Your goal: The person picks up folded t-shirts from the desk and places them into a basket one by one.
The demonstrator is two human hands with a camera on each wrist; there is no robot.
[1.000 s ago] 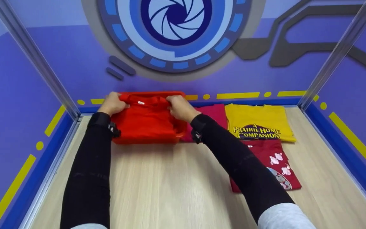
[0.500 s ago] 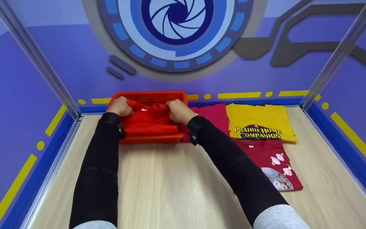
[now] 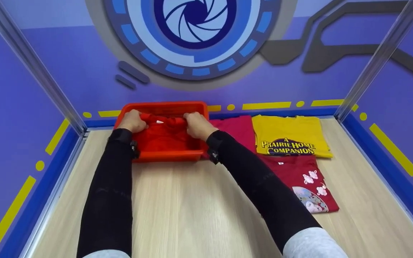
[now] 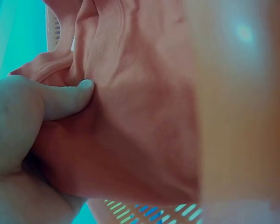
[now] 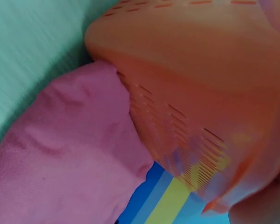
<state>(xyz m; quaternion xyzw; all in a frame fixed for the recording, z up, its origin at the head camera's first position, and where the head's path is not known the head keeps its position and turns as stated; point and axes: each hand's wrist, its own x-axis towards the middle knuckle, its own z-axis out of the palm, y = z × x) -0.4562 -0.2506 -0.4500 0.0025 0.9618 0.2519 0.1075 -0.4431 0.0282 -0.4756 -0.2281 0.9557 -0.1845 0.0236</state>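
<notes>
A folded red T-shirt (image 3: 163,138) lies down inside a red slotted plastic basket (image 3: 170,156) against the back wall. My left hand (image 3: 133,122) pinches the shirt's left shoulder, thumb on top of the cloth in the left wrist view. At the opposite shoulder, close to the collar, my right hand (image 3: 196,125) grips the cloth inside the basket's right side. In the right wrist view the outer wall of the basket (image 5: 186,93) fills much of the picture, and only a bit of the right hand (image 5: 263,205) shows at the lower right corner.
A folded pink shirt (image 3: 237,130) lies right beside the basket, partly behind the right forearm. Next to it is a folded yellow shirt (image 3: 289,132) with lettering. A dark red shirt (image 3: 299,175) with a floral print lies in front. Printed panels (image 3: 228,82) enclose the wooden table (image 3: 177,215).
Both hands have lowered the red shirt deeper into the basket. The left hand has come inward from the basket's left rim, so more of the basket's rim shows.
</notes>
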